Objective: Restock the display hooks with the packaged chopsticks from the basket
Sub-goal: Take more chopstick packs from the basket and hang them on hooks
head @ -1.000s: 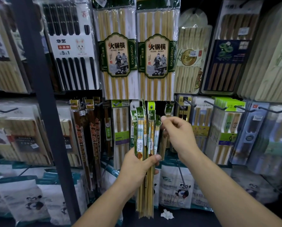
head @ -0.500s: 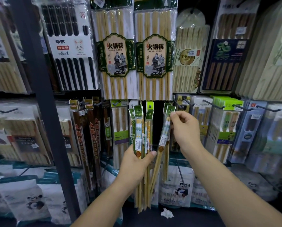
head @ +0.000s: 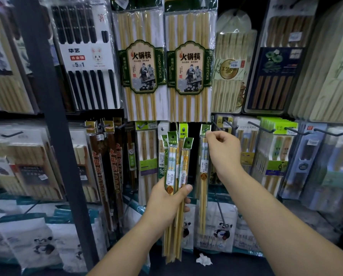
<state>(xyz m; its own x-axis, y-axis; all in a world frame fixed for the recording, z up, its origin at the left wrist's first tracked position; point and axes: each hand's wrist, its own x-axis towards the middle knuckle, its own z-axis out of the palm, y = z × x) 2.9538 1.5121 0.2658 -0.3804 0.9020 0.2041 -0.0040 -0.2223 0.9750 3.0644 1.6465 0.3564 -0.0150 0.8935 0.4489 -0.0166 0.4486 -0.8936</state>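
My left hand [head: 166,200] was wrapped around a bundle of narrow chopstick packs [head: 175,162], with the thumb across the front near their barcode stickers and the fingers curled behind. The packs stood upright. Their green header cards fanned out above my fist and the bamboo tips hung well below it. My right hand [head: 223,148] was raised just to the right of the bundle. Its thumb and forefinger pinched the green header [head: 205,129] of a single pack [head: 204,166], and the other fingers were curled in loosely. That pack hung straight down from my fingertips, apart from the bundle, in the dark gap on the lower row. A black display hook [head: 216,124] jutted out right beside the header, but I could not tell whether the hole had caught on it. Directly above hung two big hot-pot chopstick packs [head: 141,66] with green labels, with a pack of black chopsticks [head: 86,62] to their left. More hooks [head: 260,127] carrying green-topped packs ran off to the right. Panda-printed bags [head: 220,230] sat on the row below, and a crumpled white scrap [head: 203,259] lay in front of them.
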